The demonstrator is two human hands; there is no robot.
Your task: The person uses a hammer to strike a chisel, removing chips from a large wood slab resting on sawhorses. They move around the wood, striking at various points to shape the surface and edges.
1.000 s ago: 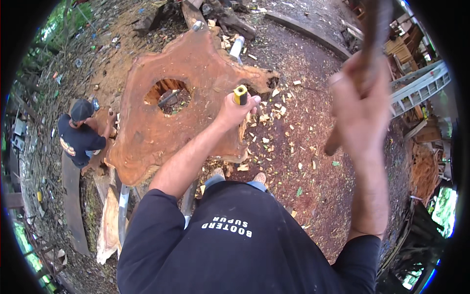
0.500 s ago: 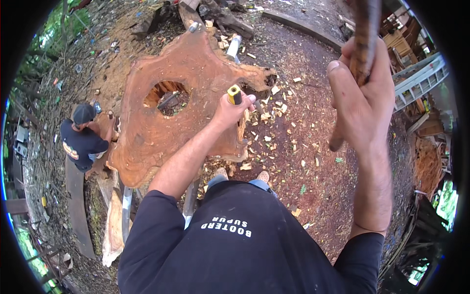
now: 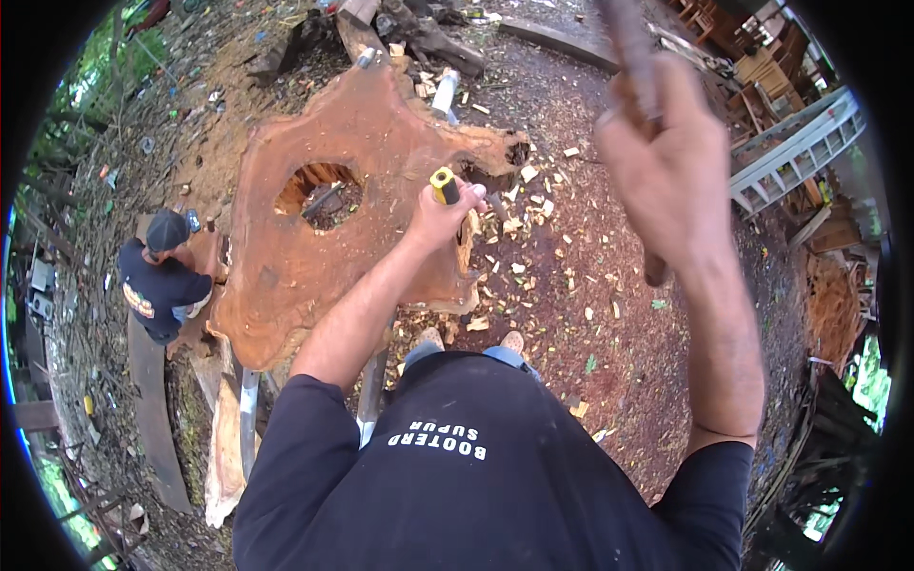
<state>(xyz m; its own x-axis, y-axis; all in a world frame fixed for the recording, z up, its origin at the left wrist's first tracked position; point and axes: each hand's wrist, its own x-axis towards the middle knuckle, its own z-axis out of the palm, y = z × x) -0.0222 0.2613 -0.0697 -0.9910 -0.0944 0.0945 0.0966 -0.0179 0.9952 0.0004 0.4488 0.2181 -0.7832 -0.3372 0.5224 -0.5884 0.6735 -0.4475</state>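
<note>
A large reddish-brown wood slab (image 3: 314, 257), irregular in outline with a hole through it, lies raised in front of me. My left hand (image 3: 440, 221) is at its right edge, closed around the yellow and black handle of a chisel (image 3: 444, 184). The chisel's handle end points up toward me, and its tip is against or near the ragged edge; contact is hard to make out. Up on the right, my right hand (image 3: 666, 167) grips a brown wooden club (image 3: 636, 57), blurred by motion. The club's upper end runs out of the picture.
A person (image 3: 162, 276) in a dark cap and shirt works at the slab's left side. Wood chips (image 3: 533, 228) litter the ground. A metal ladder (image 3: 800, 152) lies at the right, near stacked timber. Logs (image 3: 428, 38) lie beyond the slab, and planks (image 3: 152, 409) at the left.
My right hand has swung left with the club, whose upper part has also shifted left. My left hand stays at the slab edge with the chisel. The whole view has shifted slightly.
</note>
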